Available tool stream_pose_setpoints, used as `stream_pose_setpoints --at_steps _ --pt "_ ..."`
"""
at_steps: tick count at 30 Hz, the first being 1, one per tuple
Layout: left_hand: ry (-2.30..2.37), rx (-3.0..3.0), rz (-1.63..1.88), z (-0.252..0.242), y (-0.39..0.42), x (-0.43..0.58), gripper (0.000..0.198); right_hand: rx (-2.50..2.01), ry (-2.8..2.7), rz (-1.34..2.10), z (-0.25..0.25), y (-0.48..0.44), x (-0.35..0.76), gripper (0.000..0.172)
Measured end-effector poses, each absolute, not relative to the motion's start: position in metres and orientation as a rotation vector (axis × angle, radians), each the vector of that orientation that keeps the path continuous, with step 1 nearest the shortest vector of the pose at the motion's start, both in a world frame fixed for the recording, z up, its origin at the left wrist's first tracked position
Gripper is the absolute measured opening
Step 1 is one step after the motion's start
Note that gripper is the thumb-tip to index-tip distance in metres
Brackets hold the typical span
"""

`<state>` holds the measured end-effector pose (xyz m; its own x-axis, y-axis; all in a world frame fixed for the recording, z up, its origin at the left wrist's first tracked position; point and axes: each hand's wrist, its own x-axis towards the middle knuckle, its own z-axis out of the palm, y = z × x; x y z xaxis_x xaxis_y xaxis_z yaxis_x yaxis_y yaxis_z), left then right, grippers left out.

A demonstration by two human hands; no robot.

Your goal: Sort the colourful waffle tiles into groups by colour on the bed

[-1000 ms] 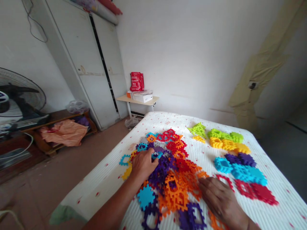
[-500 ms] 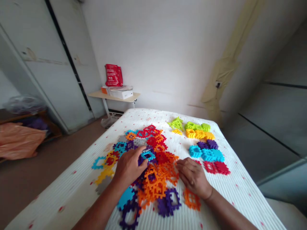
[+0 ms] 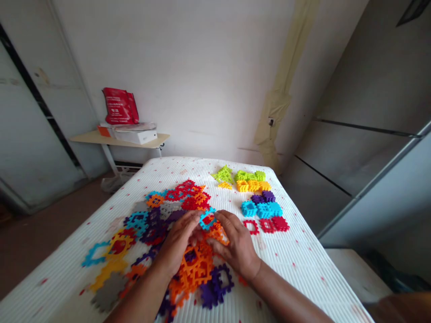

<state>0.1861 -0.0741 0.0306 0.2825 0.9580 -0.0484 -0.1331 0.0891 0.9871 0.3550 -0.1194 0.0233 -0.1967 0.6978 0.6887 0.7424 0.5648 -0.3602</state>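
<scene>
Dim, soft light; edges perhaps blurry

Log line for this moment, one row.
left hand: at blue frame piece | right hand: at same piece | below: mixed pile | beyond right hand: color-grouped pieces

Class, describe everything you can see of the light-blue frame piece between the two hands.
The light-blue frame piece is roughly square, with toothed outer edges and a large central opening through which red and orange show. It looks like plastic. It appears tilted, its open face turned toward the camera, above the heap of coloured pieces. The left hand and right hand have fingers at opposite sides of it; exactly which fingertips touch it is too small to tell.
</scene>
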Motion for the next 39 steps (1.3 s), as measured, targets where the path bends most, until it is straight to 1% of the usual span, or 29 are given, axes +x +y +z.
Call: stream_pose_setpoints --at_steps 4,9,11,14,17,21,26,33,39 --pt "0.858 1.093 0.983 0.017 -0.077 0.198 0.045 -1.238 -1.848 -0.040 0.020 -0.117 0.355 0.045" --pt "0.842 1.169 0.928 0.014 -0.083 0.200 0.046 -1.227 -1.827 0.201 0.025 -0.113 0.360 0.042" --pt "0.854 1.235 0.910 0.019 -0.084 0.198 0.048 -1.253 -1.870 0.212 0.032 -0.109 0.373 0.046" --pt "0.916 1.320 0.969 0.026 -0.083 0.191 0.050 -1.338 -1.995 0.112 0.044 -0.094 0.412 0.053" --pt "0.959 1.296 1.081 0.028 -0.080 0.183 0.047 -1.551 -2.127 -0.010 0.052 -0.072 0.459 0.051" --pt "0.993 1.225 1.164 0.028 -0.077 0.180 0.045 -1.831 -2.265 0.050 0.055 -0.048 0.498 0.056" --pt "1.004 1.224 1.154 0.027 -0.076 0.182 0.045 -1.909 -2.347 0.145 0.049 -0.037 0.503 0.060" --pt "1.019 1.230 1.136 0.028 -0.076 0.182 0.045 -1.985 -2.392 0.105 0.039 -0.037 0.503 0.062" --pt "1.017 1.231 1.125 0.031 -0.077 0.184 0.046 -2.011 -2.521 -0.011 0.044 -0.037 0.493 0.078"
